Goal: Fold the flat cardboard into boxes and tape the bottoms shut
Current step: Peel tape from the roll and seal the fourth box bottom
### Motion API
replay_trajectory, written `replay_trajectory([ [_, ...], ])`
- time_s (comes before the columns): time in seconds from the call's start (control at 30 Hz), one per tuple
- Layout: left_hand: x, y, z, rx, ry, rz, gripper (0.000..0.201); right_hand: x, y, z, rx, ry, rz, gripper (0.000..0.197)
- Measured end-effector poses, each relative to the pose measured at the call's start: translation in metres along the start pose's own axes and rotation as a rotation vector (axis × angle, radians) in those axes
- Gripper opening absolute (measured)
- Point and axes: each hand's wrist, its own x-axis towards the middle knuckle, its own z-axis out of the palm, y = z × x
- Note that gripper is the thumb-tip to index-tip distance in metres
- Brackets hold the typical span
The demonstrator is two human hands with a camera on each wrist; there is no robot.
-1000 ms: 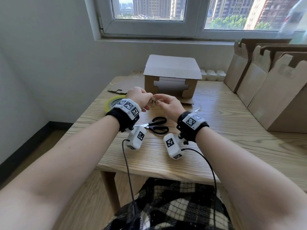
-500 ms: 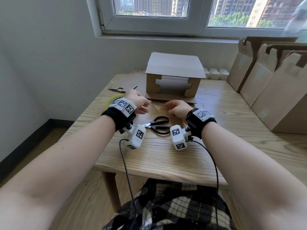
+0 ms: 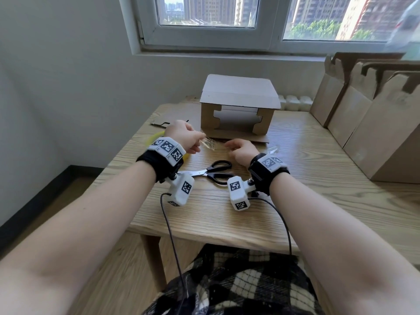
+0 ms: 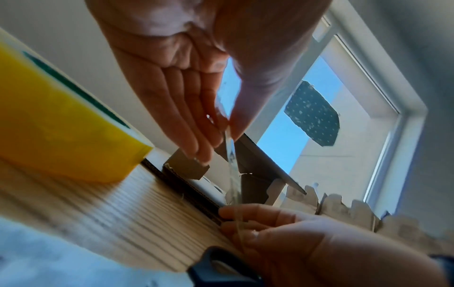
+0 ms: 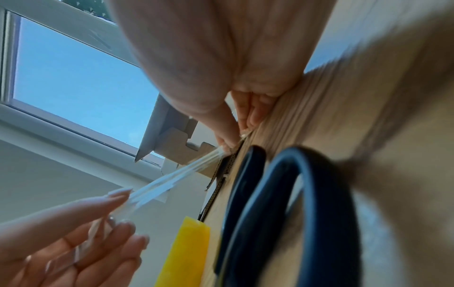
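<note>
Head view has the left hand (image 3: 181,135) and right hand (image 3: 242,151) now drawn apart and lower than a second ago, when they met close together; a crumpled strip of clear tape (image 3: 211,143) stretches between them. Likely a spoiled piece, so the box (image 3: 238,105) on the far table (image 3: 318,178) waits unsealed. Left wrist view alone shows thumb and fingertips (image 4: 209,143) pinching the strip; right wrist view shows its thumb pinning the other end beside the scissors (image 5: 282,213).
</note>
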Motion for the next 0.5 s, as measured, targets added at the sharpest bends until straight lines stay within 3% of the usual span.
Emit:
replay_trajectory([
  [0.27,-0.002,0.015,0.005,0.299,0.141,0.310,0.032,-0.004,0.015,-0.013,0.141,0.207,-0.022,0.038],
  [0.4,-0.005,0.032,0.015,0.240,0.123,0.454,0.034,-0.003,0.020,-0.030,0.129,0.293,-0.026,0.041],
  [0.5,-0.007,0.044,0.026,0.147,0.063,0.526,0.034,-0.001,0.024,-0.040,0.073,0.264,-0.003,0.050],
])
